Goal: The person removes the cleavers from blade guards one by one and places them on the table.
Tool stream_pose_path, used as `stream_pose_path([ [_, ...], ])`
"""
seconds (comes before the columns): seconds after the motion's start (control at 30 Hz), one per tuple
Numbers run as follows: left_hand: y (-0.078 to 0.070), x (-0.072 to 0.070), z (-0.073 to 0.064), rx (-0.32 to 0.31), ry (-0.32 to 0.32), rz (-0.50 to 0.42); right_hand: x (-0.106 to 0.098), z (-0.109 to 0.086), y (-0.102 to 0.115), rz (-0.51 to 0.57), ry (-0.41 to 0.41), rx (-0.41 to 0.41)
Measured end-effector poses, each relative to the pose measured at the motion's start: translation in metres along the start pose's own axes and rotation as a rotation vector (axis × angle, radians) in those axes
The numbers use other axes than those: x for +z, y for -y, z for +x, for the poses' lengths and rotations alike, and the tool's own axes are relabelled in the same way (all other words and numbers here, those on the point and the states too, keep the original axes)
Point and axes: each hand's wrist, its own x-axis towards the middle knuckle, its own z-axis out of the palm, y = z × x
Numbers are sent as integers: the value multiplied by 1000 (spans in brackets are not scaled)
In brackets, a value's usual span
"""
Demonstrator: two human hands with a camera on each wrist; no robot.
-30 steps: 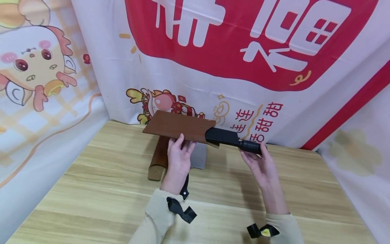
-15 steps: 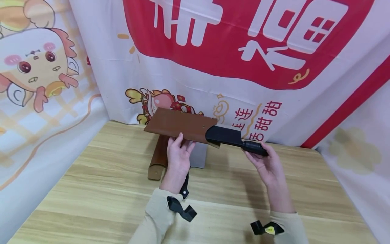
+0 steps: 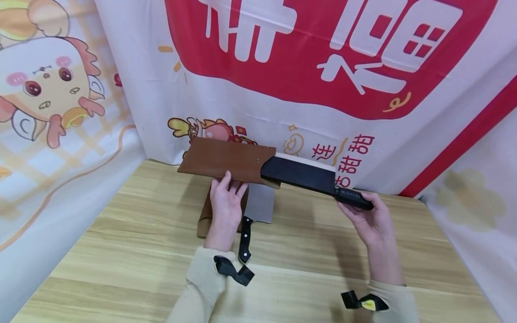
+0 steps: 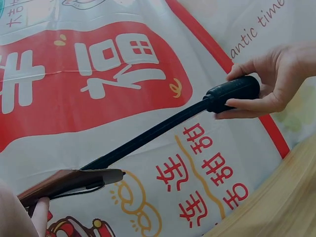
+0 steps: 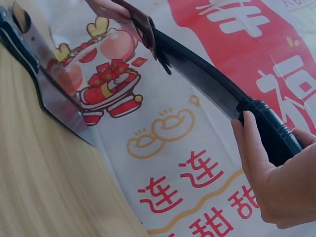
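Observation:
My right hand (image 3: 373,220) grips the black handle (image 3: 353,198) of a cleaver with a black blade (image 3: 300,174), held above the table. A brown leather sheath (image 3: 226,158) covers the far part of that blade. My left hand (image 3: 227,204) holds the sheath along its lower edge, thumb and fingers at the leather; some fingers are hidden behind it. In the left wrist view the blade shows edge-on, running out of the sheath (image 4: 59,183) to the handle (image 4: 234,93). The right wrist view shows my right fingers wrapped round the handle (image 5: 269,131).
Below my left hand, a second cleaver (image 3: 258,204) with a grey blade and riveted black handle lies on the wooden table (image 3: 133,251). A second brown sheath (image 3: 205,220) lies beside it, partly hidden. Printed cloth (image 3: 161,103) hangs at the back and sides.
My right hand has moved right with the handle, while my left hand and the sheath have shifted slightly left. More of the black blade now shows outside the sheath.

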Motion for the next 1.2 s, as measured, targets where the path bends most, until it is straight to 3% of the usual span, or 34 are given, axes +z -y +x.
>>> stream_pose_path([
  [0.27,-12,-5,8,46,-44,-18,-7,-3,10,40,24,1],
  [0.7,-15,-5,9,6,-62,24,-7,-6,17,149,-120,43],
  [0.93,-12,-6,10,-25,-54,63,-3,-7,11,241,-74,101],
  [1.2,-8,-6,10,-59,-37,104,-7,-1,0,249,17,133],
])
